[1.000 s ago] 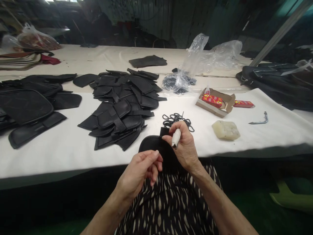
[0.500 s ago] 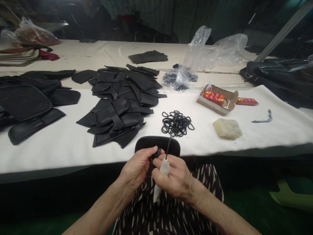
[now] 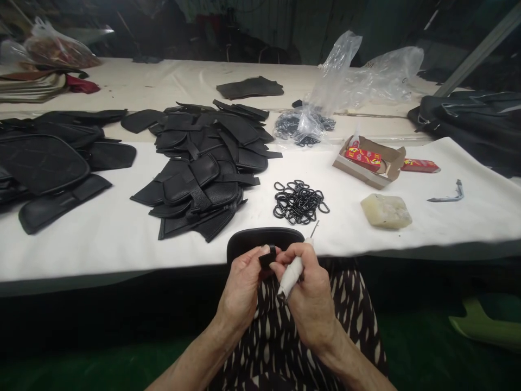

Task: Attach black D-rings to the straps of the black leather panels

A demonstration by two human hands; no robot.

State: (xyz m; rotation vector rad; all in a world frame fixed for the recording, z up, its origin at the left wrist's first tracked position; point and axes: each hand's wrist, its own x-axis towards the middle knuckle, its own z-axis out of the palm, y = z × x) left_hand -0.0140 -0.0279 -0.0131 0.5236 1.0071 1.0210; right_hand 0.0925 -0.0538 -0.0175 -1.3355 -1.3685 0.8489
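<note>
My left hand (image 3: 243,285) and my right hand (image 3: 308,288) meet at the near table edge over a black leather piece (image 3: 260,239). Both pinch its short black strap tab (image 3: 267,255) between thumb and fingers. My right hand also grips a white-wrapped awl (image 3: 292,274), its thin metal point sticking up to the right. A heap of black metal rings (image 3: 300,200) lies just beyond the piece.
A big pile of black leather pieces (image 3: 203,163) sits at centre left, larger black panels (image 3: 44,163) at far left. A waxy yellowish block (image 3: 386,210), an open cardboard box (image 3: 372,163), a clear bag of rings (image 3: 309,122) and a metal tool (image 3: 448,194) lie to the right.
My right hand came back from the ring heap to the table edge. Both hands closed on the strap tab, and the awl point swung from upright to leaning right.
</note>
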